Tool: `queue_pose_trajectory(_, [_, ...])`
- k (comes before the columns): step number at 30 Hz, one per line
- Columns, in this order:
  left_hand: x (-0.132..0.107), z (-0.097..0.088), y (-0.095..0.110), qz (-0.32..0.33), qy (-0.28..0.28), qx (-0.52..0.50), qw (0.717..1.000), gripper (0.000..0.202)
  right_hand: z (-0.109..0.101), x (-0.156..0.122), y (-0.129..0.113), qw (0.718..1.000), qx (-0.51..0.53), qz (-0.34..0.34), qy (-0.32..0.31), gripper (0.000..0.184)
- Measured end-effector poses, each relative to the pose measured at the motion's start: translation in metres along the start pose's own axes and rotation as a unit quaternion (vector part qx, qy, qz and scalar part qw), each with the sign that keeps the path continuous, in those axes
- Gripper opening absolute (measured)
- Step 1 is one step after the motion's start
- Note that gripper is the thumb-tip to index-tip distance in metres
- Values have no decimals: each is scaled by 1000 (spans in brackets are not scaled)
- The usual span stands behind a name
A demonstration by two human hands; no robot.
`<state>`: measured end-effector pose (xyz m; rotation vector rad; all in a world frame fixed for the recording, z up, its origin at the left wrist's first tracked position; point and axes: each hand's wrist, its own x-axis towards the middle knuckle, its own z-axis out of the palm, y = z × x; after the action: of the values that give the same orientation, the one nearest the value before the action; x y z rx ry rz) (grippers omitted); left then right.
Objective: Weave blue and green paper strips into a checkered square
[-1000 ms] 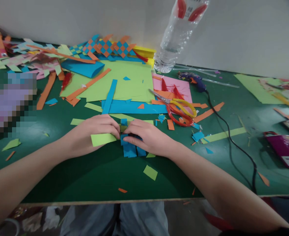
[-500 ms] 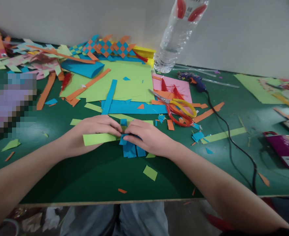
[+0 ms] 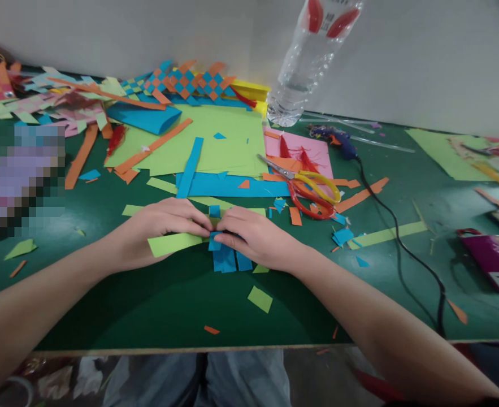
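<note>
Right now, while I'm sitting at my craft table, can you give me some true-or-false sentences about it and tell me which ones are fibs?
1. The left hand holds a light green strip. True.
2. Both scissor handles are green. False: the scissors have one yellow handle and one red.
3. The right hand is on the blue strips. True.
4. The bottle is closer to you than the scissors. False: the bottle stands farther back, near the wall.
5. Red tassels lie on pink paper. True.
</note>
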<state>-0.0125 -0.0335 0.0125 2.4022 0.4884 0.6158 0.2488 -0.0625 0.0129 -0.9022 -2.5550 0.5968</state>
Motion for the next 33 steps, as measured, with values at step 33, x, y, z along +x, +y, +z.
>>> queue_pose_trajectory(33, [1,-2,1,-2,-12,37,999,24,-3,-4,-2,999,39,-17,12,35])
